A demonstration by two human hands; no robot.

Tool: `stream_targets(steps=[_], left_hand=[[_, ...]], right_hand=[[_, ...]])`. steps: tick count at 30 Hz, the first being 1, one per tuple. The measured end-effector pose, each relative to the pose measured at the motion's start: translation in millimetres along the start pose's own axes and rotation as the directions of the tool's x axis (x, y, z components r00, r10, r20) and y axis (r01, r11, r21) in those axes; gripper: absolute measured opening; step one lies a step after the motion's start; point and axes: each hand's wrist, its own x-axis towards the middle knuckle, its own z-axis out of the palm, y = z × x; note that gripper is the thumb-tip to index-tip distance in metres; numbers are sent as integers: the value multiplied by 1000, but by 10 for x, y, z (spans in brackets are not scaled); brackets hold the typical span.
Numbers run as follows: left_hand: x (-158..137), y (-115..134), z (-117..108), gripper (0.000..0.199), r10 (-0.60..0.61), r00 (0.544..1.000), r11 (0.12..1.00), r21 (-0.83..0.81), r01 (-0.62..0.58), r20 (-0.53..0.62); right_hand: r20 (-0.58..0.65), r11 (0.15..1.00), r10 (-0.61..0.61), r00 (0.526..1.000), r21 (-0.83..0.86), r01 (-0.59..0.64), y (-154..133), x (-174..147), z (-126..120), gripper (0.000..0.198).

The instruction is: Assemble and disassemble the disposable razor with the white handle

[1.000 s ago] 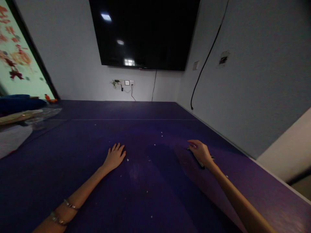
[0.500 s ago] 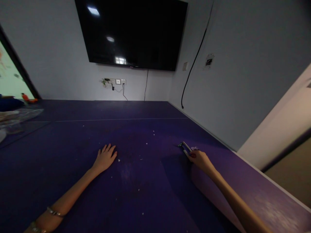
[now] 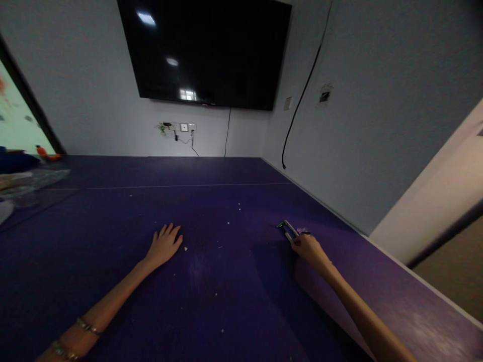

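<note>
My left hand [image 3: 164, 247] lies palm down on the purple tabletop [image 3: 211, 271], its fingers spread and nothing in it. Beside its thumb is a small white scrap [image 3: 185, 249]. Over at the right, my right hand [image 3: 310, 248] is closed around the near end of a small tool with two light arms and a dark crosspiece [image 3: 290, 230]. That crosspiece points left, away from the hand, and the tool's exact kind is too small to make out. Just behind the fingers shows a little clear, shiny piece [image 3: 302, 231].
Several white specks [image 3: 239, 206] are scattered over the tabletop. Clear plastic wrapping [image 3: 49, 177], a dark blue item [image 3: 17, 162] and an orange object [image 3: 46, 153] lie at the far left. A television [image 3: 211, 50] hangs above wall sockets [image 3: 183, 127]; a black cable [image 3: 302, 95] dangles at the right.
Both hands stay almost where they were. The right hand still holds the tool, with only a very slight shift of its grip.
</note>
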Motion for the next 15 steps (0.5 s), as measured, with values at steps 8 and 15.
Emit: stream_targets(steps=[8,15], left_hand=[[-12,419,-381,36,106,967,944,-281,-170,-231],[-176,1570,-644,33,228,969,532,-845,-47,90]], right_hand=[[-92,997,-63,994,43,67,-315,-16,-197,23],[-235,956,-271,933,48,290,-1016,-149,-357,19]])
